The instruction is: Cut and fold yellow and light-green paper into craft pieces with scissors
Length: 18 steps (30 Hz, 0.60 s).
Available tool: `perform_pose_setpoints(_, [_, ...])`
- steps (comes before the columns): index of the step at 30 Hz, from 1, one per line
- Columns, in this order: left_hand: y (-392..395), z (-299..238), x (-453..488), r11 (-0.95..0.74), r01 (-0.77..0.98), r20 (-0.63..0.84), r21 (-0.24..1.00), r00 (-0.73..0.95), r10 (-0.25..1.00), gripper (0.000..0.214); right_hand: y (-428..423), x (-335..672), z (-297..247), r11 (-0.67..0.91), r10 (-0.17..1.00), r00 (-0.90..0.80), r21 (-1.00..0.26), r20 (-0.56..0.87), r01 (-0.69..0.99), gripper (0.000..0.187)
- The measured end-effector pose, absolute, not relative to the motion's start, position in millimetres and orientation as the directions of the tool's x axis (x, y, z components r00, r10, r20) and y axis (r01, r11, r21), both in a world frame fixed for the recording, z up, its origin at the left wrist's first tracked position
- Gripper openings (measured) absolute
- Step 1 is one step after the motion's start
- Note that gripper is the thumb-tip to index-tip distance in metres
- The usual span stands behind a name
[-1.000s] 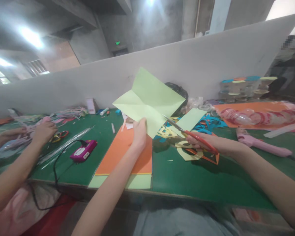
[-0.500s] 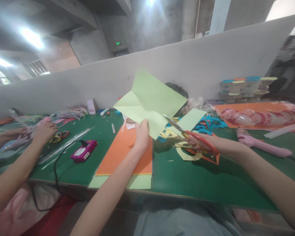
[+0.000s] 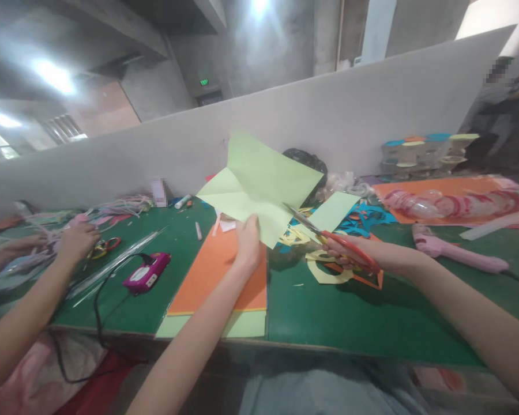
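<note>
A creased light green sheet of paper (image 3: 268, 173) is held up above the table by my left hand (image 3: 247, 245), which pinches its lower edge. My right hand (image 3: 343, 251) grips a pair of scissors (image 3: 350, 245) with red handles. Their blades point up and left, and the tips lie at the sheet's right part; whether they are cutting cannot be made out. Under my left forearm lies a stack of orange and green paper (image 3: 207, 276). Below the scissors are a pale yellow cut-out paper piece (image 3: 324, 274) and orange scraps.
Blue paper scraps (image 3: 378, 214) and a green strip (image 3: 335, 210) lie behind my right hand. A pink glue gun (image 3: 462, 253) rests at right. At left are a magenta power socket (image 3: 147, 272) with a cord and a co-worker's hands (image 3: 78, 236) among pale strands.
The whole view has shifted slightly. The green sheet dips a little at its top, while both hands keep their hold on paper and scissors.
</note>
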<state>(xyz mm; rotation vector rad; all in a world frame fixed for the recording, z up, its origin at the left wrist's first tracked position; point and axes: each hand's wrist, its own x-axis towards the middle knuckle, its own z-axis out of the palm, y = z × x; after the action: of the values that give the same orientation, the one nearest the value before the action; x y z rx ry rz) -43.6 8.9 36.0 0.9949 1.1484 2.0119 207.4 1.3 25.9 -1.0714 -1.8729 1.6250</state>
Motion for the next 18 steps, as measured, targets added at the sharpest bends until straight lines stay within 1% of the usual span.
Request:
perform_pose_setpoints(2, [9.9, 34.1, -44.5, -0.44, -0.121, 0.317, 0.89, -0.531, 0.786, 0.019, -2.8, 206.3, 31.9, -0.044, 0.773, -0.604, -0.966, -0.196, 0.256, 0.047])
perform_pose_setpoints(4, [12.2, 31.3, -46.0, -0.453, -0.125, 0.33, 0.883, -0.52, 0.788, 0.021, -4.5, 205.1, 34.8, -0.071, 0.782, -0.591, -0.97, -0.199, 0.234, 0.048])
perform_pose_setpoints(8, [17.0, 25.6, -49.2, -0.482, -0.143, 0.358, 0.864, -0.499, 0.789, 0.022, 5.0, 203.7, 24.7, -0.146, 0.774, -0.601, -0.98, -0.197, 0.133, 0.039])
perform_pose_setpoints(11, [17.1, 24.6, -49.9, -0.464, -0.129, 0.347, 0.877, -0.497, 0.795, 0.019, 17.6, 203.8, 10.8, -0.214, 0.752, -0.624, -0.974, -0.213, 0.075, 0.035])
perform_pose_setpoints(14, [14.2, 27.9, -48.6, -0.456, -0.105, 0.346, 0.884, -0.511, 0.787, 0.017, 25.4, 204.1, 3.2, -0.241, 0.752, -0.609, -0.965, -0.252, 0.102, 0.036])
perform_pose_setpoints(18, [9.5, 34.3, -45.8, -0.402, -0.101, 0.287, 0.91, -0.545, 0.788, 0.012, 25.3, 203.1, 5.7, -0.182, 0.79, -0.552, -0.961, -0.268, 0.206, 0.045])
